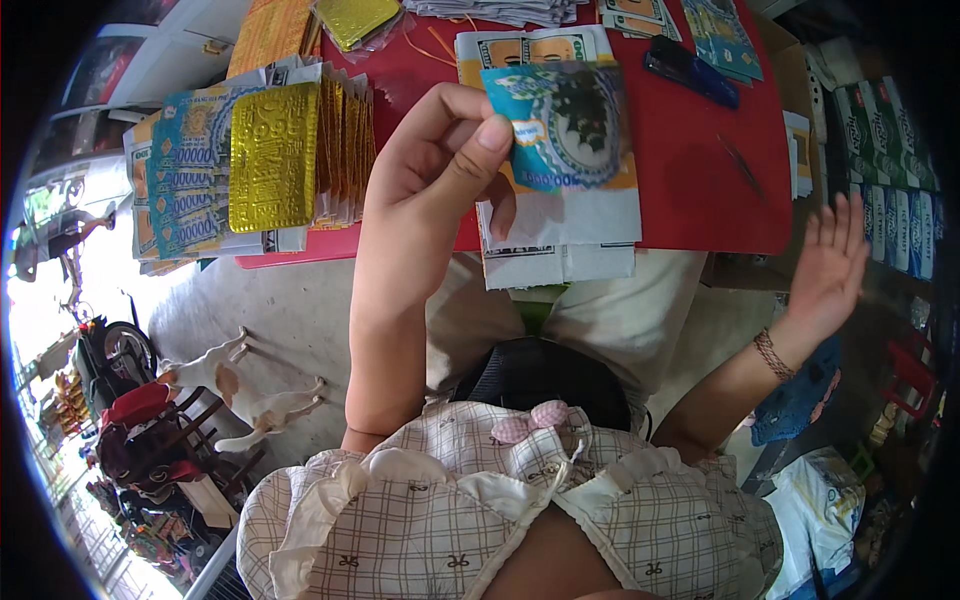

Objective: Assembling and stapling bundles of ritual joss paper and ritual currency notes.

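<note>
My left hand [425, 185] pinches a blue printed paper note [572, 130] by its left edge, between thumb and fingers. White and orange paper shows at the note's lower edge; whether it is attached cannot be made out. Beneath lies a paper sheet with banknote print [560, 265], overhanging the near edge of the red table [700, 215]. Off to the right, beyond the table's corner, my right hand [832, 262] is raised with fingers spread and nothing in it. Left of my left hand are fanned bundles of blue notes [185, 165] and a gold embossed sheet [272, 158] against orange folded papers.
A dark blue stapler [690, 72] lies at the back right, with a thin pointed tool [740, 165] nearer. More paper stacks [495, 10] and a gold packet [355, 20] line the far side. Green cartons [885, 130] stand right. A white and brown dog [245, 390] is on the floor left.
</note>
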{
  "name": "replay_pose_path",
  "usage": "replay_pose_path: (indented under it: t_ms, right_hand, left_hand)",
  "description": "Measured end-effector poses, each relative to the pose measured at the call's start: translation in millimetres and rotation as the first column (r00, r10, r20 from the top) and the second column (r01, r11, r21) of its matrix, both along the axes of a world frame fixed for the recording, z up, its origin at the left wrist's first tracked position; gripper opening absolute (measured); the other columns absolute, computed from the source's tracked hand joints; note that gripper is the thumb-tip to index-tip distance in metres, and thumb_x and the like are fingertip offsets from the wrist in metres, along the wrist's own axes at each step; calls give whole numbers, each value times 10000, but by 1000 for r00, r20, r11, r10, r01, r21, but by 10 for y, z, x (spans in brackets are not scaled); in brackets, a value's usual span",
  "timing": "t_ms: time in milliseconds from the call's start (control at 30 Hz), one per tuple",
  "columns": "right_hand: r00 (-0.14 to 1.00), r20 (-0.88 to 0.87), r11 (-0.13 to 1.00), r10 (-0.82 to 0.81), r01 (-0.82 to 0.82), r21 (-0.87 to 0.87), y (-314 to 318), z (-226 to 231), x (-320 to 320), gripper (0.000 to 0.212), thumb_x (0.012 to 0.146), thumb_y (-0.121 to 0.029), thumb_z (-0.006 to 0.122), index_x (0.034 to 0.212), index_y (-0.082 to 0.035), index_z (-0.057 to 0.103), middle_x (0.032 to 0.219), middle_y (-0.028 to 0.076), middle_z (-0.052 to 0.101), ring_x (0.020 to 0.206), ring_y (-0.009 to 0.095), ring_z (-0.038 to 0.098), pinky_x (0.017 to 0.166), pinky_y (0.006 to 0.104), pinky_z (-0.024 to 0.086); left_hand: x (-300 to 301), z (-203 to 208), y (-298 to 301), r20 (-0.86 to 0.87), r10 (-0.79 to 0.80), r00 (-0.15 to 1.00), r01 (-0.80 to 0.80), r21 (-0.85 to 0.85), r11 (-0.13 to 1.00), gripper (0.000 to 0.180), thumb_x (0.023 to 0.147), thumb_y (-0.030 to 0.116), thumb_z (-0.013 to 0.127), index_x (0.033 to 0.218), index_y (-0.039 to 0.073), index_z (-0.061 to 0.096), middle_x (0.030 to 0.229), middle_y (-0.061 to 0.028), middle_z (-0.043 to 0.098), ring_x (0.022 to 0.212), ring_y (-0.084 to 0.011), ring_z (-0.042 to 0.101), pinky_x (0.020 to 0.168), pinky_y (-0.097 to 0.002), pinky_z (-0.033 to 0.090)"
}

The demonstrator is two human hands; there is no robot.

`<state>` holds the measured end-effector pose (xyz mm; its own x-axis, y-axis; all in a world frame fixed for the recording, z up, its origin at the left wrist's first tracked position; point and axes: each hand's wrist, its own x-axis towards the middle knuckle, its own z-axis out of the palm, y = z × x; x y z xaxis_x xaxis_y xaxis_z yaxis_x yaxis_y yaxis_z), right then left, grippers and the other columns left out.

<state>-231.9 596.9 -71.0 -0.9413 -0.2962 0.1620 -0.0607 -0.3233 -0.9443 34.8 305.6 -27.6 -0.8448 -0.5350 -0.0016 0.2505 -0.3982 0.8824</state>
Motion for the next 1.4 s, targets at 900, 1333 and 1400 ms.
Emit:
replay_pose_path:
  t_ms: [900, 1333, 1400]
  right_hand:
    - [782, -15, 779, 623, -622, -85, -1532, 557, 486, 729, 895, -108, 694, 1516, 6, 331, 1409, 170, 507, 1259, 204, 556, 1076, 317, 445]
    - [646, -393, 735, 654, -667, 126, -2470, 1016, 192, 660, 896, -41, 685, 1474, 13, 371, 1336, 145, 568, 1217, 195, 573, 1036, 291, 455]
    - [776, -267, 804, 571, -595, -9, -2527, 848, 240, 500, 898, -73, 750, 1331, 0, 512, 1153, 74, 656, 1030, 106, 623, 819, 242, 505]
  left_hand:
    - [156, -15, 53, -93, -332, 939, 286, -328, 900, 558, 990, 462, 596, 1246, -32, 556, 1214, -144, 629, 1152, -203, 603, 1004, -364, 463]
    - [-854, 397, -488, 25, -224, 974, 224, 1, 975, 338, 1022, 211, 613, 1184, -85, 631, 1032, -167, 737, 852, -201, 733, 752, -311, 611]
    - [-911, 332, -565, 112, -68, 991, 80, -107, 991, 309, 1004, 196, 652, 1153, -75, 656, 999, -122, 743, 824, -148, 721, 721, -279, 597]
